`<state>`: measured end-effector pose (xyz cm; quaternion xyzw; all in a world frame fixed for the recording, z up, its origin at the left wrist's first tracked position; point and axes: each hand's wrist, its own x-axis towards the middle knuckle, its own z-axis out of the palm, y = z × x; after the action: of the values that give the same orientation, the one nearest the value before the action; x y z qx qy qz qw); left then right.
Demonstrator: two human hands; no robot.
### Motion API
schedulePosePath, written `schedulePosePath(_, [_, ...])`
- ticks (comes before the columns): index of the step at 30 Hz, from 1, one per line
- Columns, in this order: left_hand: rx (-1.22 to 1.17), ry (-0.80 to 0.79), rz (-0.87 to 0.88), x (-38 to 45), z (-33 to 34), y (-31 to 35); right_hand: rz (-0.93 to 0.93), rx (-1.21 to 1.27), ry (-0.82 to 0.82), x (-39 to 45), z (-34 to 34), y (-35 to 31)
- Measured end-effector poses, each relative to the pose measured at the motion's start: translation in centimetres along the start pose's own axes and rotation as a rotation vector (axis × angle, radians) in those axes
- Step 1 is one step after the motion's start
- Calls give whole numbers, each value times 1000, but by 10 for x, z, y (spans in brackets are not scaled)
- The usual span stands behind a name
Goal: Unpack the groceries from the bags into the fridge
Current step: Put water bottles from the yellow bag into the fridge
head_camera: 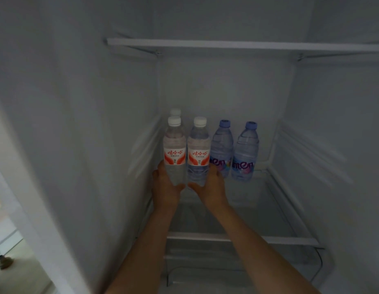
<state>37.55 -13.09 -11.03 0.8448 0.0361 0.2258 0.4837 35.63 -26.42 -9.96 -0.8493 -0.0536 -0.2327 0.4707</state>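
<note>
Both my arms reach into the open fridge. My left hand (166, 184) grips the lower part of a clear water bottle with a red-and-white label (174, 152). My right hand (209, 185) grips a second bottle with the same label (198, 153) just to its right. Both bottles stand upright at the back left of the glass shelf (280, 211). A third white cap (175, 112) shows behind the left bottle. Two bluish bottles with blue caps, one (222, 148) and another (245, 153), stand to the right of my hands.
An upper shelf (226, 44) spans the fridge above the bottles. The fridge's left wall (88, 145) runs close beside my left hand. Below the glass shelf lies a drawer area (205, 266). At the far lower left, outside the fridge, a small dark object (2, 262) sits on a surface.
</note>
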Motion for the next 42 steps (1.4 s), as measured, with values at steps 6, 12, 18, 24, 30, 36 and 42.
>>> schedulePosePath(6, [46, -56, 6, 21, 7, -17, -12, 8, 6, 6, 7, 3])
schedulePosePath(12, [18, -20, 42, 19, 5, -14, -40, 10, 34, 2, 11, 9])
schedulePosePath(18, [-46, -12, -40, 3, 0, -16, 25, -27, -65, -2, 7, 8])
schedulePosePath(24, [-173, -19, -27, -54, -25, -2, 62, -11, -43, -44, -12, -6])
schedulePosePath(30, [-275, -99, 53, -119, -54, 21, -7, -48, 113, -115, -44, -31])
schedulePosePath(36, [-200, -211, 136, -206, -88, 34, -31, -126, 226, -212, -79, -50])
schedulePosePath(42, [-150, -382, 259, -300, -109, 32, 53, -136, 269, -327, -106, -51])
